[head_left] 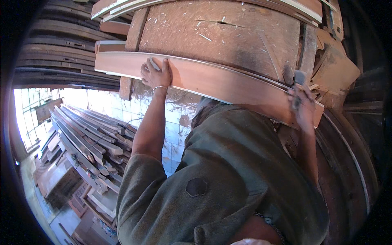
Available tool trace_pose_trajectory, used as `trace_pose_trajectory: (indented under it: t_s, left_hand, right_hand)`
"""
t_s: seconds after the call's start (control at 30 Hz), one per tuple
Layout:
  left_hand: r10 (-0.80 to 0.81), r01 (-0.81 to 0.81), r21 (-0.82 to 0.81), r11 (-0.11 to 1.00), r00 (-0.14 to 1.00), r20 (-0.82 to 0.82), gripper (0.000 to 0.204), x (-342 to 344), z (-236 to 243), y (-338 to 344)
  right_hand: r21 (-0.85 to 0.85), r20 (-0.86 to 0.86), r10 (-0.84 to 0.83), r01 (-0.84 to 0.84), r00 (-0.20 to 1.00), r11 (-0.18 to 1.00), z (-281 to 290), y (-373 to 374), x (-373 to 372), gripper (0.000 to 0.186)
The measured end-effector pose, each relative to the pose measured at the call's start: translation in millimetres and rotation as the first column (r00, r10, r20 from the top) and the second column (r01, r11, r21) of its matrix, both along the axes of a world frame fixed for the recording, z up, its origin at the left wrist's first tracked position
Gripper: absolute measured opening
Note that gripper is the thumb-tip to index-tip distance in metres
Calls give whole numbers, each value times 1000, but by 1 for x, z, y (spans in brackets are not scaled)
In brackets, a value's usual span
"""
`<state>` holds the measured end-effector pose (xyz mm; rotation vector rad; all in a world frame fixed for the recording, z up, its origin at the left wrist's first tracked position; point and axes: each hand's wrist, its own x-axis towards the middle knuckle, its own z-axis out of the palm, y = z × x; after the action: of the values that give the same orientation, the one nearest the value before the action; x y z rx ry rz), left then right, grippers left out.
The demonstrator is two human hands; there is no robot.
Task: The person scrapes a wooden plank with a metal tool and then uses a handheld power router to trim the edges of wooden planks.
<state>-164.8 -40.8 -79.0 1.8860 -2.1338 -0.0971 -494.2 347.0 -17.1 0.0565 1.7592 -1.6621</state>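
A long reddish-brown wooden board [228,83] with pale edges lies across the workbench in front of me, slanting down to the right. My left hand [156,74] rests on its left part, fingers spread over the face and thumb apart. Something pale shows at those fingers; I cannot make out what it is. Near the board's right end, my right hand [304,108] is closed and smeared by motion. It grips what looks like a brush, with a grey bristle-like end [300,77] pointing away from me; its handle is mostly hidden by the fingers.
The worn wooden bench top [253,32] carries scattered shavings. More long boards [204,3] lie along its far edge. Stacked timber [87,136] fills the lower left, beside a tiled floor [173,126]. Wooden offcuts [335,69] lean at the right.
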Motion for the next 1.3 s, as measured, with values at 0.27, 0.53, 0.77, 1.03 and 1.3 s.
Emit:
trace_pose_trajectory:
  t_s: [0.27, 0.53, 0.77, 1.03, 1.3]
  left_hand:
    - [128, -132, 56, 990, 990, 61, 70, -47, 0, 21]
    - [148, -156, 118, 981, 986, 73, 67, -55, 12, 22]
    - [141, -146, 109, 983, 989, 52, 63, -50, 5, 22]
    - [40, -44, -26, 999, 987, -158, 51, -32, -2, 26]
    - [-304, 250, -208, 946, 908, -289, 43, 8, 8, -27]
  right_hand:
    - [108, -504, 525, -553, 686, 826, -30, -132, 50, 29]
    - [292, -516, 711, -682, 478, 670, -29, -207, 77, 25]
    - [320, -559, 711, -680, 427, 660, -39, -211, 74, 31]
    - [105, -157, 757, -752, 634, 651, -13, -241, 61, 32]
    - [455, -376, 820, -685, 431, 569, -14, -254, 65, 31]
